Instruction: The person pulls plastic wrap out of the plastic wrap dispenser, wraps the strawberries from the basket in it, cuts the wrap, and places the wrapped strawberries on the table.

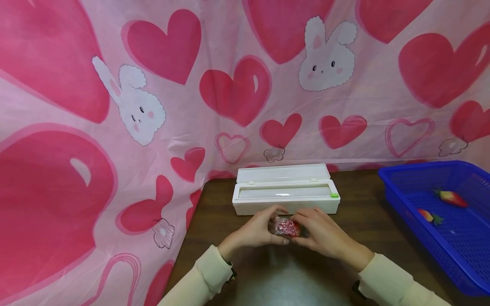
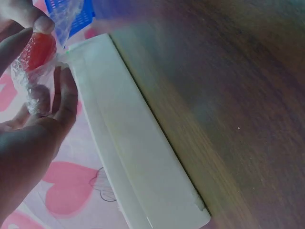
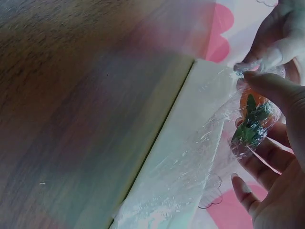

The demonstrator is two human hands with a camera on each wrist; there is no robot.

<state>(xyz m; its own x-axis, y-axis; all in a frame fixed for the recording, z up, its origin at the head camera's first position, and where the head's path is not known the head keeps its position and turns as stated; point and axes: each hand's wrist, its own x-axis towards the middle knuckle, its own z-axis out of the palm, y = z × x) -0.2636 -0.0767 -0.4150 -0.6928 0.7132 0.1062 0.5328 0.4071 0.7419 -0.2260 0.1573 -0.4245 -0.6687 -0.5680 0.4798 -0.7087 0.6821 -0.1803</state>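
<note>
A red strawberry (image 1: 288, 228) with green leaves is wrapped in clear cling film and held above the table, in front of the white box. My left hand (image 1: 255, 228) grips one end, its fingers curled about the bunched film in the left wrist view. From the other side my right hand (image 1: 323, 233) holds the strawberry, with the thumb over the film near the leaves (image 3: 252, 126) in the right wrist view. A loose sheet of cling film (image 3: 178, 174) trails from the strawberry there. The fingers partly hide the fruit in the head view.
Behind the hands stands a long white cling film box (image 1: 285, 207), its lid (image 1: 283, 173) raised and a roll (image 1: 284, 193) inside. At the right, a blue basket (image 1: 413, 229) contains two more strawberries. A pink heart-patterned cloth (image 1: 291, 102) hangs behind the brown table (image 1: 214, 204).
</note>
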